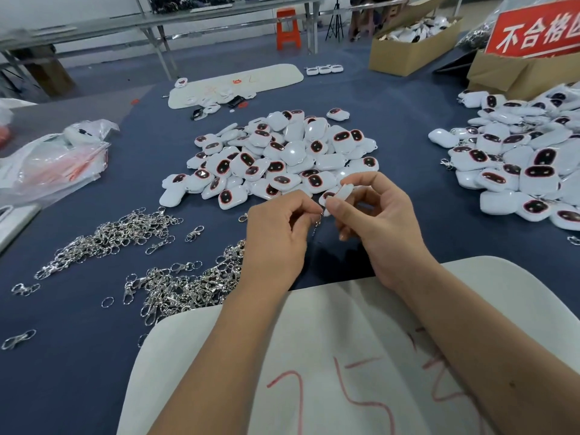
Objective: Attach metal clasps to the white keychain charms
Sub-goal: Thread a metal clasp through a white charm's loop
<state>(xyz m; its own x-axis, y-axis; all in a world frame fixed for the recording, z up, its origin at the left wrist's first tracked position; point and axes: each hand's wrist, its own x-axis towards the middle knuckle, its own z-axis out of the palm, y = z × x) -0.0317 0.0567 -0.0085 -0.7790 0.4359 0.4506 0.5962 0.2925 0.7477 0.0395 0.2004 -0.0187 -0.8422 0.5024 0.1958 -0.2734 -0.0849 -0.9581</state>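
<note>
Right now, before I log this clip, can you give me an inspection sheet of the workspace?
Surface: dark blue table cover, with a white sheet marked in red at the near edge.
Job's things: middle pile of white charms; second pile at right; loose metal clasps at left.
Clutter: plastic bag at left; white pad farther back.
Hands: left hand pinches a clasp; right hand holds a charm.
Cables: nothing seen.
Surroundings: cardboard boxes, red sign, orange stool.
</note>
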